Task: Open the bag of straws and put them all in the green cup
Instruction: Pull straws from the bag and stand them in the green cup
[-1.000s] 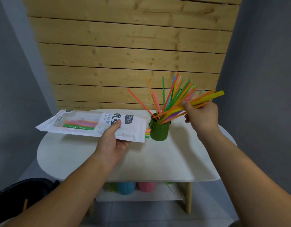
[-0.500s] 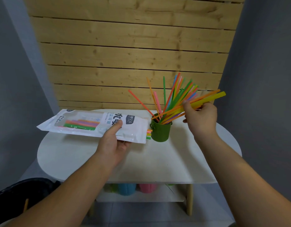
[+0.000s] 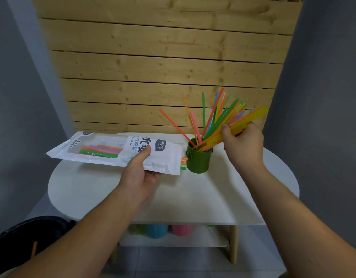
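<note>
Your left hand (image 3: 140,173) holds the bag of straws (image 3: 115,150) above the left half of the counter (image 3: 193,199). The thumb presses on the printed top face and the other fingers (image 3: 153,178) curl under the near edge, closed on the bag. The bag lies nearly flat, its sealed end pointing past the counter's left edge and its open end toward the green cup (image 3: 199,159). Through the clear window you can see green, purple and orange straws left inside, and a few straw tips (image 3: 183,163) poke out of the open end just beside the cup.

The cup stands upright near the back edge of the counter, a little right of the middle. It carries a loose fan of coloured straws (image 3: 213,117) leaning mostly to the right, with one orange straw angled out to the left.

Your right hand (image 3: 243,145) is raised to the right of the cup, its fingers pinched shut on a bundle of yellow and orange straws (image 3: 251,119). The bundle's lower ends sit in the mouth of the cup, while the upper ends slant up and to the right past your hand.

Below the counter, a lower shelf (image 3: 173,239) holds a blue cup (image 3: 156,230) and a pink cup (image 3: 182,229), partly hidden by the counter's front edge.
</note>
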A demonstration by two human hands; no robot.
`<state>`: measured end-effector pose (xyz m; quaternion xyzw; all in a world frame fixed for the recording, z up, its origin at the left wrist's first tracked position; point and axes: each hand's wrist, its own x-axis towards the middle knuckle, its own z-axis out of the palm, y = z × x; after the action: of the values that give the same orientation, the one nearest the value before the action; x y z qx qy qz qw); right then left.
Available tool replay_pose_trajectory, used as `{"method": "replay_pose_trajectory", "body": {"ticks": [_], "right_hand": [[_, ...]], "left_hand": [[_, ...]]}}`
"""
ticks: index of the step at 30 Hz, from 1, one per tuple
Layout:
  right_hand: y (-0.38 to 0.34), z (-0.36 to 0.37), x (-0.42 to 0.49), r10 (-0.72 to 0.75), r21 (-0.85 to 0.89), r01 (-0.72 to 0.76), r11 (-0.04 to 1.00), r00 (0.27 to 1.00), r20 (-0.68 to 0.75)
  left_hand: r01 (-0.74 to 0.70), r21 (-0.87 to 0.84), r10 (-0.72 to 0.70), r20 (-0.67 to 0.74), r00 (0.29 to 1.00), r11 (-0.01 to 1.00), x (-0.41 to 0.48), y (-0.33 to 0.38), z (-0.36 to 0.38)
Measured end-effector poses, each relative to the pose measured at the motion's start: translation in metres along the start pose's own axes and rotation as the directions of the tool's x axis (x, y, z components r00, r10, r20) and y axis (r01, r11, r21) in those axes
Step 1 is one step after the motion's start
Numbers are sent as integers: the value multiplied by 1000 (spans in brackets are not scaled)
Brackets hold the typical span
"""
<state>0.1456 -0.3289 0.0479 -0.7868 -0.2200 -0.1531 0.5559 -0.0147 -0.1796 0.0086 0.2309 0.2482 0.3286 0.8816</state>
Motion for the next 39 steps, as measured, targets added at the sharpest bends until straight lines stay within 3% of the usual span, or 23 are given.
{"method": "replay_pose_trajectory", "body": {"ticks": [14,27,31,39], "right_hand": [[5,30,-1,-6,1,6,1000,998,64],[15,36,-2,7,40,-7,999,1000,-8],[18,38,-3,-47,-31,48,998,998,46],[22,43,9,69,-13,-67,998,979,193]], "left_hand": [[-24,12,24,-1,1000,1000,4,4,-5],[-29,19,28,28,999,999,5,5,-7],[-32,23,31,25,999,999,5,4,-8],[-35,29,34,24,999,999,6,6,-9]]}}
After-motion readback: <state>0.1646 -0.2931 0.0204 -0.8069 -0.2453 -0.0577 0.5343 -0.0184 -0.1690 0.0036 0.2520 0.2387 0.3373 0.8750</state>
